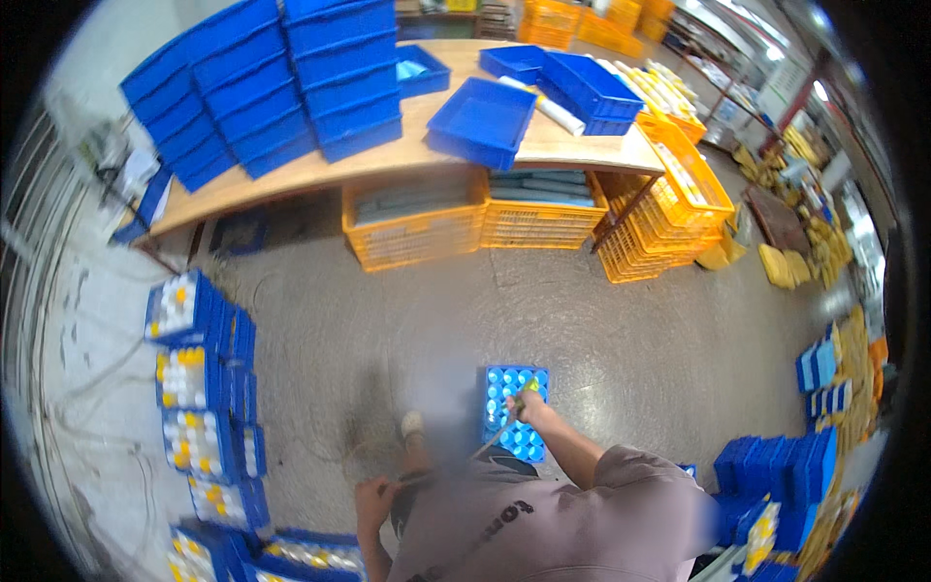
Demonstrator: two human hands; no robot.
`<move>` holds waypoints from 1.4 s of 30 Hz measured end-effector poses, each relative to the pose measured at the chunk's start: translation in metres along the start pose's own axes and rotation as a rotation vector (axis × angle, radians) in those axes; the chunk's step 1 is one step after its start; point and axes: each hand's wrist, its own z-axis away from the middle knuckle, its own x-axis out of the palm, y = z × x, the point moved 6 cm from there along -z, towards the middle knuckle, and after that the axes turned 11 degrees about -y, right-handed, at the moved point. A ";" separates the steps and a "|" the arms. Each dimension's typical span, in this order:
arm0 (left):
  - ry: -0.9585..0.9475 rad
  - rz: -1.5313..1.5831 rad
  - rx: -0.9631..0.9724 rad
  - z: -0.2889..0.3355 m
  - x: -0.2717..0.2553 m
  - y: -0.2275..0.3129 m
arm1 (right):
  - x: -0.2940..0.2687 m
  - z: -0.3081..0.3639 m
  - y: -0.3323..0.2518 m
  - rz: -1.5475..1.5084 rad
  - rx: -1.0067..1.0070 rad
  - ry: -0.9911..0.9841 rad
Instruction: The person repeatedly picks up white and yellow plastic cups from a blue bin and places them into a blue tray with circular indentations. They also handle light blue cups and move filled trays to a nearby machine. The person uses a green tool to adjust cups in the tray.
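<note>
My right hand (525, 404) is closed around a small yellow-green tool (531, 385), whose exact kind is too small to make out. It is over a blue crate (488, 435) on the floor, filled with rows of light-blue and white round pieces (520, 437). From this hand a thin hose (492, 442) slants down toward my waist. My left hand (374, 500), beside my hip, has its fingers curled around what looks like the same hose; a blurred patch hides the part between.
Ahead stands a wooden table (427, 145) bearing stacked blue bins (346, 82), with orange crates (417, 233) beneath. More orange crates (669, 228) are at its right end. Blue crates of white and yellow pieces (189, 378) line the left; blue bins (776, 475) stand at right.
</note>
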 end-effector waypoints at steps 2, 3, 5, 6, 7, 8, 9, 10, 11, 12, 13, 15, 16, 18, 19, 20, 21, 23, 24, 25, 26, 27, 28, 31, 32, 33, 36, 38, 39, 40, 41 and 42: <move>-0.048 0.032 -0.024 -0.042 -0.040 -0.012 | 0.095 0.010 -0.012 -0.027 -0.046 -0.139; -0.084 0.045 -0.043 -0.062 -0.054 -0.013 | 0.137 0.018 -0.027 0.121 -0.131 -0.152; -0.212 0.036 -0.067 -0.104 -0.075 -0.011 | 0.220 0.039 -0.061 0.544 -0.266 -0.273; -0.241 -0.033 0.006 -0.126 -0.085 -0.001 | 0.257 0.047 -0.079 0.547 -0.337 -0.315; -0.278 -0.101 0.049 -0.149 -0.094 0.010 | 0.293 0.056 -0.098 0.484 -0.425 -0.369; -0.315 -0.181 0.057 -0.174 -0.103 0.022 | 0.323 0.063 -0.116 0.473 -0.465 -0.393; -0.254 -0.149 0.149 -0.200 -0.114 0.043 | 0.357 0.069 -0.138 0.436 -0.538 -0.510; -0.197 -0.128 0.201 -0.223 -0.120 0.063 | 0.384 0.068 -0.159 0.468 -0.553 -0.473; -0.140 -0.097 0.255 -0.250 -0.128 0.084 | 0.412 0.065 -0.183 0.478 -0.574 -0.479; -0.094 -0.133 0.254 -0.281 -0.136 0.103 | 0.440 0.064 -0.210 0.506 -0.653 -0.534; -0.044 -0.160 0.257 -0.312 -0.142 0.123 | 0.469 0.062 -0.238 0.538 -0.728 -0.593; 0.115 -0.237 0.388 -0.374 -0.153 0.174 | 0.534 0.043 -0.298 0.493 -0.785 -0.671; 0.224 -0.298 0.520 -0.403 -0.165 0.202 | 0.563 0.040 -0.330 0.623 -0.897 -0.748; 0.288 -0.259 0.360 -0.480 -0.187 0.239 | 0.611 0.027 -0.389 1.049 -1.117 -0.565; 0.348 -0.088 0.393 -0.515 -0.201 0.261 | 0.627 0.022 -0.408 1.145 -1.176 -0.515; 0.408 0.092 0.437 -0.543 -0.214 0.277 | 0.637 0.017 -0.422 1.219 -1.246 -0.482; 0.434 0.059 0.369 -0.569 -0.226 0.290 | 0.642 0.009 -0.435 1.300 -1.250 -0.552; 0.514 0.034 0.284 -0.617 -0.240 0.314 | 0.633 -0.011 -0.458 1.378 -1.192 -0.671; 0.545 -0.014 0.326 -0.635 -0.240 0.331 | 0.620 -0.024 -0.471 1.496 -1.186 -0.501; 0.593 -0.065 0.363 -0.650 -0.238 0.347 | 0.606 -0.032 -0.480 1.573 -1.251 -0.340; 0.643 -0.118 0.401 -0.663 -0.237 0.363 | 0.591 -0.043 -0.489 1.720 -1.269 -0.160; 0.582 -0.138 0.237 -0.683 -0.236 0.370 | 0.579 -0.053 -0.500 1.873 -1.290 0.025; 0.596 -0.152 0.339 -0.697 -0.234 0.392 | 0.569 -0.052 -0.514 1.879 -1.506 0.096; 0.566 -0.160 0.412 -0.756 -0.228 0.453 | 0.535 -0.080 -0.553 2.064 -1.363 -0.010; 0.573 -0.177 0.443 -0.781 -0.229 0.474 | 0.524 -0.083 -0.565 2.057 -1.381 -0.006; 0.546 -0.155 0.486 -0.810 -0.228 0.495 | 0.515 -0.085 -0.578 2.037 -1.391 -0.015; 0.561 -0.266 0.534 -0.907 -0.233 0.553 | 0.473 -0.078 -0.622 2.124 -1.517 0.013; 0.581 -0.308 0.630 -0.980 -0.246 0.594 | 0.456 -0.078 -0.664 2.163 -1.517 0.094; 0.605 -0.376 0.602 -1.018 -0.255 0.611 | 0.448 -0.078 -0.687 2.202 -1.498 0.216; 0.592 -0.441 0.519 -1.056 -0.264 0.624 | 0.438 -0.079 -0.707 2.251 -1.397 0.283; 0.669 -0.479 0.539 -1.084 -0.274 0.640 | 0.432 -0.078 -0.722 2.313 -1.362 0.273; 0.735 -0.513 0.564 -1.110 -0.283 0.654 | 0.426 -0.079 -0.734 2.364 -1.308 0.262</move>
